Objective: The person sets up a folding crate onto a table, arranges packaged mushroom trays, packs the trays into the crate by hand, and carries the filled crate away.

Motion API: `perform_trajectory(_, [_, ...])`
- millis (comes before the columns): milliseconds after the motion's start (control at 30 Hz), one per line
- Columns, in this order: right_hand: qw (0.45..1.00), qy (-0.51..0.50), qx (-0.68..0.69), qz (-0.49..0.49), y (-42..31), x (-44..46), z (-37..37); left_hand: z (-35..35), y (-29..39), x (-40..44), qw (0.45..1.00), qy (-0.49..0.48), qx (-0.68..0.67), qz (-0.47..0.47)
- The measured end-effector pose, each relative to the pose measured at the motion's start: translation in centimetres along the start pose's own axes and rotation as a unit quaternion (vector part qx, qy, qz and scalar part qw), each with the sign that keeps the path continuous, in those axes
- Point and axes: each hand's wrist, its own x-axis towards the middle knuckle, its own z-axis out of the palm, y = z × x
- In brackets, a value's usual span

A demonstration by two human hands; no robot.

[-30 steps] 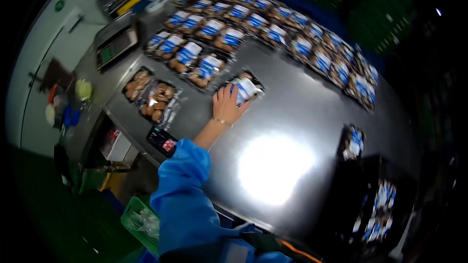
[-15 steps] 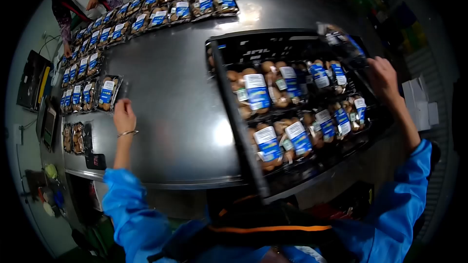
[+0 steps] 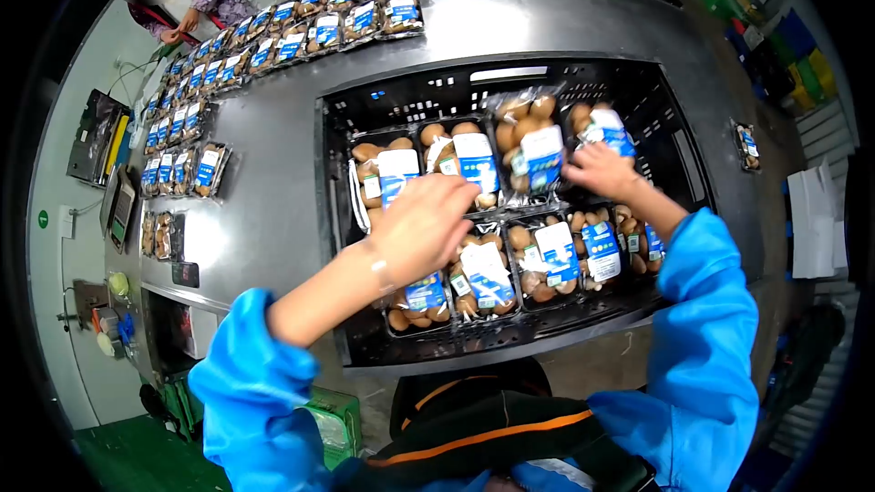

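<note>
In front of me is a black plastic crate (image 3: 510,346) with two rows of clear-wrapped mushroom packs bearing blue and white labels. My left hand (image 3: 424,228) hovers over the left part of the crate, thumb and fingers apart, hiding parts of a back-row pack (image 3: 460,150) and a front-row pack (image 3: 488,273). My right hand (image 3: 602,171) is closed at the right edge of a slightly blurred, tilted mushroom pack (image 3: 530,146), which stands higher than its neighbours. Just behind that hand lies another mushroom pack (image 3: 606,128), partly covered by the fingers.
Rows of mushroom packs (image 3: 292,44) line the far and left sides of the steel table (image 3: 246,191). A single pack (image 3: 746,146) lies at the far right. Another person (image 3: 196,0) stands at the far left. A scale (image 3: 120,210) sits at the left edge.
My left hand has moved from beside the packs on the left to over the crate. My right hand has come in from the crate's right side. The crate appears further left in view.
</note>
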Motion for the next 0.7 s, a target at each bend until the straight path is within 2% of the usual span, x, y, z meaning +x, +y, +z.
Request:
perform_trajectory(67, [0.996,-0.016,0.048,0.076,-1.7,-1.0,0.4,5.7,-1.1,2.4,0.998,-0.05,0.018,-0.016])
perform_trajectory(133, [0.981,0.02,0.128,0.142,-1.4,-2.7,-1.3,8.7,-1.2,5.0,0.999,-0.031,0.04,0.018])
perform_trajectory(200, [0.975,-0.011,0.064,0.212,-1.2,-4.3,-2.0,11.2,-0.6,6.8,0.992,-0.041,0.11,0.042])
perform_trajectory(267, [0.939,0.021,0.039,0.341,-0.3,-4.5,-1.1,12.6,0.0,9.3,0.981,-0.09,0.168,0.032])
perform_trajectory(300, [0.899,0.011,0.157,0.408,0.0,-4.4,-0.5,13.7,-0.5,10.0,0.975,-0.117,0.191,0.006])
perform_trajectory(333, [0.902,0.047,0.26,0.342,0.9,-5.1,2.0,16.2,-2.3,10.1,0.97,-0.091,0.225,-0.004])
perform_trajectory(400, [0.912,0.057,0.275,0.299,-0.3,-4.6,0.5,15.6,-4.1,9.9,0.969,-0.125,0.213,0.013])
perform_trajectory(433, [0.911,0.056,0.313,0.263,-0.3,-3.8,0.1,14.6,-4.6,9.5,0.96,-0.128,0.249,0.028])
perform_trajectory(467, [0.914,0.017,0.312,0.257,-0.1,-3.2,-0.4,14.8,-4.5,9.3,0.961,-0.142,0.235,0.024])
perform_trajectory(533, [0.913,0.004,0.326,0.247,0.3,-3.9,1.1,14.8,-4.0,9.0,0.963,-0.163,0.214,0.014])
perform_trajectory(567, [0.915,0.003,0.324,0.241,0.4,-4.3,0.9,12.4,-2.7,9.5,0.966,-0.221,0.129,-0.028])
perform_trajectory(600, [0.913,-0.041,0.315,0.257,0.6,-3.8,-0.7,9.2,-2.0,9.4,0.974,-0.213,0.061,-0.044])
perform_trajectory(633, [0.923,-0.05,0.29,0.247,0.5,-4.9,-1.3,5.8,-1.6,9.2,0.986,-0.166,0.012,-0.021])
perform_trajectory(667, [0.933,-0.061,0.265,0.236,0.8,-6.1,-1.5,1.8,-2.9,9.2,0.996,-0.062,-0.036,0.06])
perform_trajectory(700, [0.944,0.005,0.242,0.226,2.6,-6.8,-2.0,-2.6,-4.2,8.6,0.998,0.006,0.006,0.064])
